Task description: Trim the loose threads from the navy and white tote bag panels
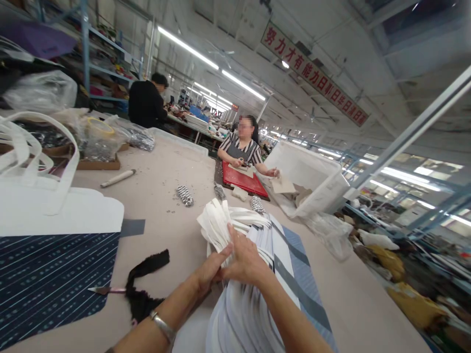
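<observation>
Both my hands are closed around a thick bundle of white strap handles [217,223] at the top of a stack of white bag panels [235,314]. My left hand [212,267] holds the bundle from the left, its thumb reaching toward the other hand. From the right, my right hand [245,257] grips the same straps, with some fingertips hidden. A blue panel with dark stripes [305,274] shows along the stack's right side. Left of my hands lie a strip of black fabric [150,262] and a pointed brush-like tool [106,290].
White-handled panels [59,211] rest on dark blue patterned fabric [55,279] at left. Bundles of metal pieces [184,195] lie ahead. Across the table, a person works over a red board [245,179] near a white bin [316,171]; another person [147,100] stands farther back.
</observation>
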A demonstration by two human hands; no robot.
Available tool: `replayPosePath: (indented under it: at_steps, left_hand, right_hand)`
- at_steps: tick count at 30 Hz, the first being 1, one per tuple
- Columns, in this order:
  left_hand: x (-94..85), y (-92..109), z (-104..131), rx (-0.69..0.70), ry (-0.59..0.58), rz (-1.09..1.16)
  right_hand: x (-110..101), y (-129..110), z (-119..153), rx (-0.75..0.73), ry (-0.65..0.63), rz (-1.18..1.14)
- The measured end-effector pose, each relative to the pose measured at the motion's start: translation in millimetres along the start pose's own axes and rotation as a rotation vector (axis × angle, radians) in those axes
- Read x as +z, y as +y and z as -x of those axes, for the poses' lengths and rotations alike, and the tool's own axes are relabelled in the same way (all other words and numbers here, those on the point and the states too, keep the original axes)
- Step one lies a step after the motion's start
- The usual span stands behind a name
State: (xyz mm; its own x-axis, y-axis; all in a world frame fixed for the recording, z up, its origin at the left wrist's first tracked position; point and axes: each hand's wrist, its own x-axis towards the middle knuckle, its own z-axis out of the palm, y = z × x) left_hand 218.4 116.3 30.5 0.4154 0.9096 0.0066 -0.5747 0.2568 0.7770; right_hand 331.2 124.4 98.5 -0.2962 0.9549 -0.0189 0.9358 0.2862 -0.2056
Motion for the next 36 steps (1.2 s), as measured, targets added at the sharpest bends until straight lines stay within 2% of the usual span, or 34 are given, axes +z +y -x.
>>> replayPosePath:
  at_steps: [6,9,13,17,20,24,27,29,33,36]
  left_hand:
    - [13.8,5,-2,0.248,-0.076,-0.309]
    - [20.6,5,-3,0.344,-0.077,-0.432]
    - [29.1,10,-1,0.411,-0.083,-0.577]
    - [29.3,22,9,0.424,-0.157,-0.809]
    - [15.8,23,17,0.394,-0.09,-1.016]
    - [-20.6,4,14,0.306,0.09,-1.276]
    - [-46.3,-9,3,0.251,0.105,-1.378]
    - [-56.2,-12,-4,0.239,0.105,-1.404]
    - [-55.9,-10,-10,0.245,0.124,-1.404]
    - [-36.4,-9,-12,0.296,0.108,-1.367]
  right_hand:
    - [2,-4,4,0.113,0.148,0.049]
    - [-1,-2,5,0.118,0.194,0.016]
    - [-9,6,7,0.085,0.25,-0.056]
    - [-22,21,13,0.111,0.364,-0.129]
    - [-41,37,21,0.134,0.452,-0.176]
    - [-85,70,31,0.156,0.588,-0.237]
    - [-123,99,44,0.192,0.668,-0.27]
    - [-144,117,56,0.249,0.697,-0.281]
    - [-171,145,85,0.347,0.72,-0.296]
    - [-185,157,104,0.385,0.738,-0.291]
